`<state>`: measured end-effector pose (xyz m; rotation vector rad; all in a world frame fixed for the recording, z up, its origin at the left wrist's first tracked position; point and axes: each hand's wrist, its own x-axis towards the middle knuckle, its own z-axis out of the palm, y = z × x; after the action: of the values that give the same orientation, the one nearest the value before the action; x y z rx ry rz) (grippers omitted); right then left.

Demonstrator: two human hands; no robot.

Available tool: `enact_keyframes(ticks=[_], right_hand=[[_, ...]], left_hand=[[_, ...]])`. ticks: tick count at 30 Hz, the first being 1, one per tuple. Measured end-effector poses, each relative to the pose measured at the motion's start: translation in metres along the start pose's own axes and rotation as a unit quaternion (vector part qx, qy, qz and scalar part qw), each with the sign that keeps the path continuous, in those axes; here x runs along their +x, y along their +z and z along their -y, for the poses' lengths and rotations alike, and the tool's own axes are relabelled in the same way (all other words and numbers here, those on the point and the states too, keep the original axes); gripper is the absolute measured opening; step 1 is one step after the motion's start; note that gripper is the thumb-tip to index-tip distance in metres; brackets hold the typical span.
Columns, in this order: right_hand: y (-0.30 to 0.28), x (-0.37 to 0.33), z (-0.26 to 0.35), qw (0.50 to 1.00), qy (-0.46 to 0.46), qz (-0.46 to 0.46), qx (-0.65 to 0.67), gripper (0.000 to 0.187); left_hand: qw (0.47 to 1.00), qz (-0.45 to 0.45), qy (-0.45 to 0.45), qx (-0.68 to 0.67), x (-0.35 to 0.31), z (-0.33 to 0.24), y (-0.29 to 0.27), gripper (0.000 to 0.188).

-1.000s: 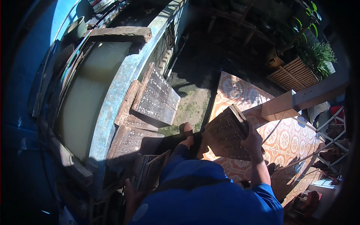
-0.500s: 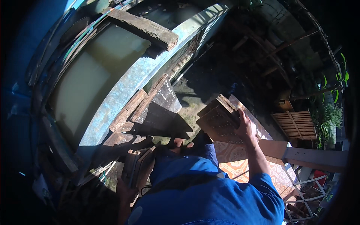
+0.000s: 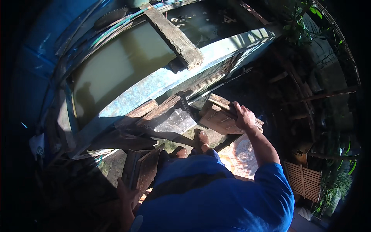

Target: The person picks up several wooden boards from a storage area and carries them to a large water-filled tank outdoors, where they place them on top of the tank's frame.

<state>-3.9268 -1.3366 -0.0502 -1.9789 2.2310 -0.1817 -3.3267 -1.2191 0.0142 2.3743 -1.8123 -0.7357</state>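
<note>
My right hand (image 3: 246, 116) grips the top edge of some weathered wooden boards (image 3: 220, 121), held tilted ahead and to the right of my body. Low on the left, in shade, my left hand (image 3: 126, 195) is closed on the side of another bunch of boards (image 3: 148, 170), held on edge by my leg. More old boards (image 3: 176, 120) lean against the outer wall of a blue-painted tank (image 3: 143, 91), just left of the right-hand boards. Dark shade hides part of the left hand's fingers.
Murky water (image 3: 112, 62) stands inside the tank, and a thick plank (image 3: 177, 38) lies across its rim. My shoes (image 3: 203, 139) are on the ground between the boards. Patterned sheeting (image 3: 241, 154) lies at the right, with a slatted bamboo panel (image 3: 303, 181) beyond.
My view has turned and shifted. The right hand has carried its boards forward and left, nearer the tank and the leaning boards. The left hand keeps its boards by my side.
</note>
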Motion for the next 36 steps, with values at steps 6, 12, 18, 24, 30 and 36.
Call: enact_keyframes(ticks=[6, 12, 18, 24, 30, 36], right_hand=[[0.043, 0.072, -0.039, 0.989, -0.145, 0.019, -0.015, 0.061], [0.062, 0.134, -0.037, 0.959, -0.258, 0.095, -0.069, 0.054], [0.084, 0.179, -0.047, 0.937, -0.295, 0.137, -0.130, 0.074], [0.091, 0.209, -0.046, 0.947, -0.229, 0.127, -0.187, 0.074], [0.091, 0.221, -0.043, 0.962, -0.195, 0.089, -0.167, 0.064], [0.092, 0.225, -0.033, 0.974, -0.161, 0.062, -0.146, 0.068]], left_hand=[[1.000, -0.022, -0.022, 0.000, -0.034, -0.035, 0.020, 0.092], [0.952, -0.037, 0.228, -0.200, -0.068, 0.056, 0.093, 0.091], [0.998, 0.015, 0.028, -0.058, -0.097, 0.061, 0.129, 0.122], [0.993, -0.006, -0.114, -0.022, -0.118, 0.012, 0.127, 0.130], [0.993, -0.056, -0.099, -0.037, -0.126, 0.006, 0.136, 0.124], [0.991, -0.034, -0.106, -0.071, -0.116, -0.025, 0.125, 0.116]])
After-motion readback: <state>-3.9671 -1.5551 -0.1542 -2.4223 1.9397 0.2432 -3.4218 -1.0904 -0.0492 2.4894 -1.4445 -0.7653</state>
